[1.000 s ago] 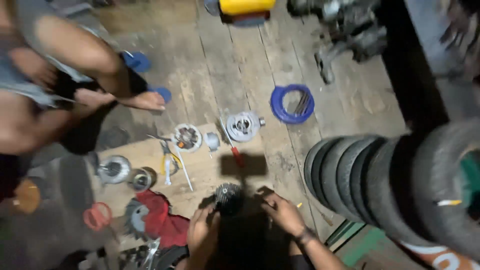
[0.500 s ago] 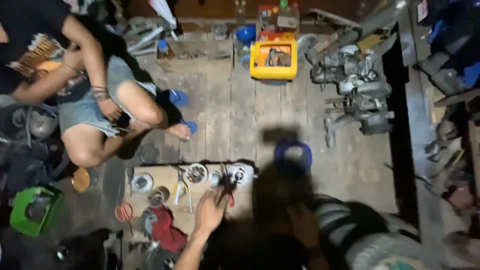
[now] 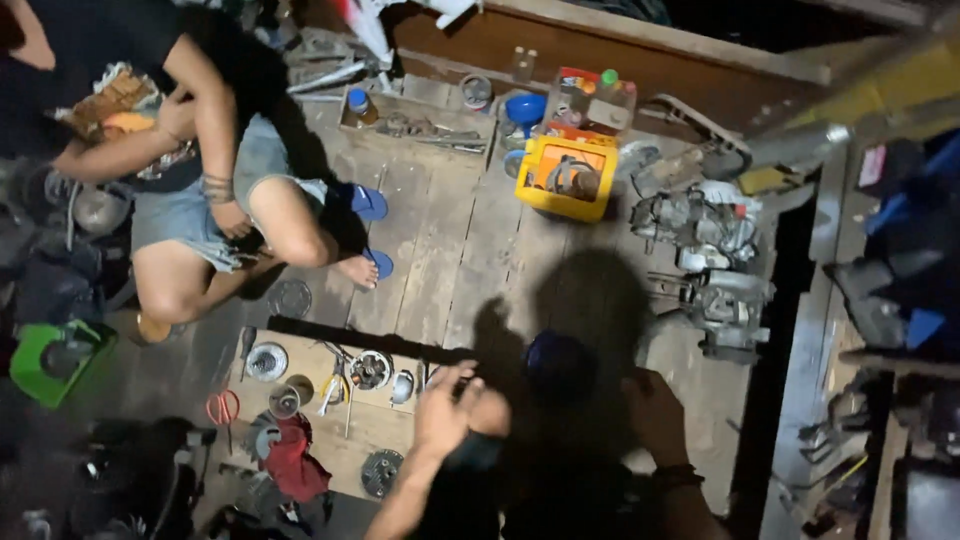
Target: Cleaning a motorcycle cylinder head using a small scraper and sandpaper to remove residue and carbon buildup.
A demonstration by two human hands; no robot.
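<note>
Left hand (image 3: 445, 405): lower middle of the frame, raised above the wooden floor (image 3: 450, 250), fingers loosely curled; whether its grip pinches anything cannot be told, since the fingertips blur into shadow.
Right hand (image 3: 655, 410): lower right of middle, deep in shadow, a band on the wrist; its grip cannot be told.
Dark part (image 3: 470, 452): a small blurred dark thing just beneath the left wrist, at the bottom centre; too dim to say what it is or whether a hand holds it.
Blue ring (image 3: 555, 360): on the floor between the two hands, in the shadow, slightly above them in the frame.
Board (image 3: 340, 400): pale sheet at lower left of centre, just left of the left hand, carrying small metal parts.
Round metal parts (image 3: 371, 369): several discs and gears on the board, the nearest just left of the left hand.
Yellow pliers (image 3: 334, 388): on the board, beside the discs.
Red cloth (image 3: 295, 460): bottom left, at the board's lower edge.
Yellow crate (image 3: 567, 175): upper middle, on the floor.
Engine parts (image 3: 715, 260): grey castings at right of centre.
Other person (image 3: 215, 200): sitting at upper left, bare foot by blue sandals (image 3: 368, 203).
Green tub (image 3: 50, 360): far left edge.
</note>
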